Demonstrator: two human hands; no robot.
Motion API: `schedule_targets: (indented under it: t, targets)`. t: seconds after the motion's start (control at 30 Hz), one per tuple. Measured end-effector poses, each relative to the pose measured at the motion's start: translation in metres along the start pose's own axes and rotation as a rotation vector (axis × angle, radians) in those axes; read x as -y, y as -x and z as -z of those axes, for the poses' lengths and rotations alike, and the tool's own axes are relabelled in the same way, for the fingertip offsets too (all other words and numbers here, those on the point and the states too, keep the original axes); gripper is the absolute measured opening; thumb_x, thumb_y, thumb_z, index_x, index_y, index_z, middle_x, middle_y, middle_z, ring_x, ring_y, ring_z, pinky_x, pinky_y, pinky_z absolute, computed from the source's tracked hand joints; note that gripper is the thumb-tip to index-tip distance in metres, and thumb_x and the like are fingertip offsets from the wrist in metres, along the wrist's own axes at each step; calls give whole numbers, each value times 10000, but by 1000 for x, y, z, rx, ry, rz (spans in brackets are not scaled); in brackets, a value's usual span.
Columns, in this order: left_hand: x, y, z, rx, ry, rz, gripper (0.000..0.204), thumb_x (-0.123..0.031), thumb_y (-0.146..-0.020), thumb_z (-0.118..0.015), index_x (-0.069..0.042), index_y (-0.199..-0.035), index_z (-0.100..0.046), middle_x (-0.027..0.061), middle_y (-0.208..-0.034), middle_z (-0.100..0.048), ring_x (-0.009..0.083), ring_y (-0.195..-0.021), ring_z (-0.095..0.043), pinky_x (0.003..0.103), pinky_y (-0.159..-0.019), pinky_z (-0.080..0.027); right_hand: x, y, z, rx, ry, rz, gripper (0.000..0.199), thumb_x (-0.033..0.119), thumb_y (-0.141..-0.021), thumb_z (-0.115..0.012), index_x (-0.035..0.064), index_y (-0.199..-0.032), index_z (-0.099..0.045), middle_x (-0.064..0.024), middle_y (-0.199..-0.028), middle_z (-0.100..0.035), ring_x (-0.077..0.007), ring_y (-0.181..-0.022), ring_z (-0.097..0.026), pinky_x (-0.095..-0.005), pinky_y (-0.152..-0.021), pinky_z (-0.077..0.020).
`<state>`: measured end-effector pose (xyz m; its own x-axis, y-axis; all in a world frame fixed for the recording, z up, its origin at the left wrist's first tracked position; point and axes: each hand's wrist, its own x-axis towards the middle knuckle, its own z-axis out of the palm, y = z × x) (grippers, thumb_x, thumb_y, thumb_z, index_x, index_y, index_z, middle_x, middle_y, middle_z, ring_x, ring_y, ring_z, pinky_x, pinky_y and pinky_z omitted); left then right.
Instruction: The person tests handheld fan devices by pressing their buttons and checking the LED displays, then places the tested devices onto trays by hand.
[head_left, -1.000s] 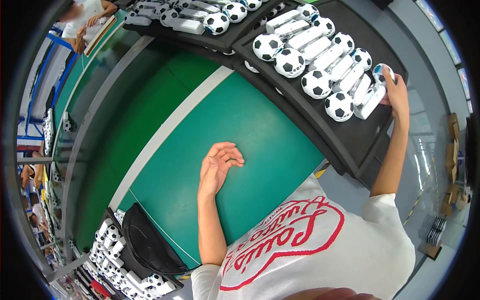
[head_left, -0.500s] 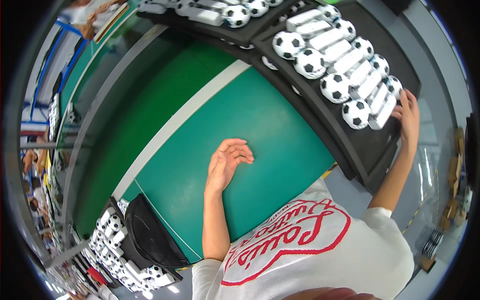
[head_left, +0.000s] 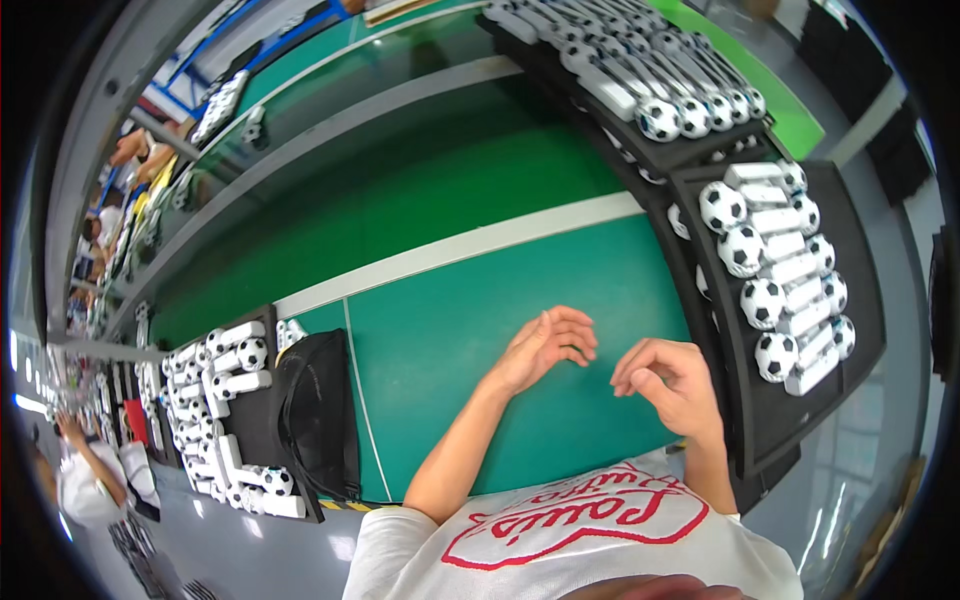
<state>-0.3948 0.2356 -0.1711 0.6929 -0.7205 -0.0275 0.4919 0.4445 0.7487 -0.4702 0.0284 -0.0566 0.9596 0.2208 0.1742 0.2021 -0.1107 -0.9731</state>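
Hands empty over the green table (head_left: 470,330); left hand (head_left: 545,345) loosely spread, right hand (head_left: 672,382) curled, holding nothing; black tray (head_left: 860,300) of ball-and-white-block pieces (head_left: 770,300) sits just right; seemingly between picks; next calls for a rightward reach.

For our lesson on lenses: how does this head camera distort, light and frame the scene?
Head view: fisheye bends the white stripe and black tray edges toward a dark circular rim; glare brightens the floor at lower right; both hands, left hand and right hand, look sharp over the green table.
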Motion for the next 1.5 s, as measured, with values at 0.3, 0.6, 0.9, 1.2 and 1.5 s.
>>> schedule_targets:
  t: [0.3, 0.6, 0.9, 1.2, 1.5]
  targets:
    - [-15, 1, 11, -201, 186, -229, 608, -558, -986, -357, -11, -1213, -494, 144, -1047, -620, 244, -986, -601, 373, -858, -478, -75, -97, -50, -39, -486, 36, 427, 341, -1018, -464, 60, -701, -415, -59, -665, -499, -148, -562, -502, -270, -524, -412]
    - [-36, 6, 62, -339, 614, -428, 477, -510, -987, -399, -74, -1133, -527, 89, -902, -588, 221, -838, -550, 344, -728, -429, -144, -198, -95, -117, -719, -10, 346, 317, -1039, -414, 63, -806, -443, -47, -717, -460, -139, -624, -478, -266, -558, -403]
    - [-50, -41, 83, -307, 625, -600, 412, -471, -990, -427, -86, -1090, -532, 37, -784, -527, 195, -776, -517, 313, -691, -394, -154, -205, -99, -92, -520, -33, 259, 183, -1007, -484, -16, -1167, -527, -85, -939, -548, -157, -770, -569, -302, -671, -470]
    - [-63, -57, 58, -414, 751, -679, 360, -420, -972, -478, -81, -1086, -528, 24, -821, -508, 177, -797, -477, 320, -709, -410, -131, -193, -118, -88, -350, 37, 390, 89, -902, -612, -5, -1264, -500, -128, -1181, -578, -200, -1123, -532, -303, -952, -440]
    - [-69, -45, 57, -159, 819, -621, 334, -396, -953, -494, -91, -1078, -546, -12, -711, -431, 138, -688, -425, 291, -665, -377, -129, -190, -117, 45, -248, -2, 617, -19, -727, -687, 35, -1306, -482, -111, -1197, -594, -195, -1095, -569, -312, -927, -470]
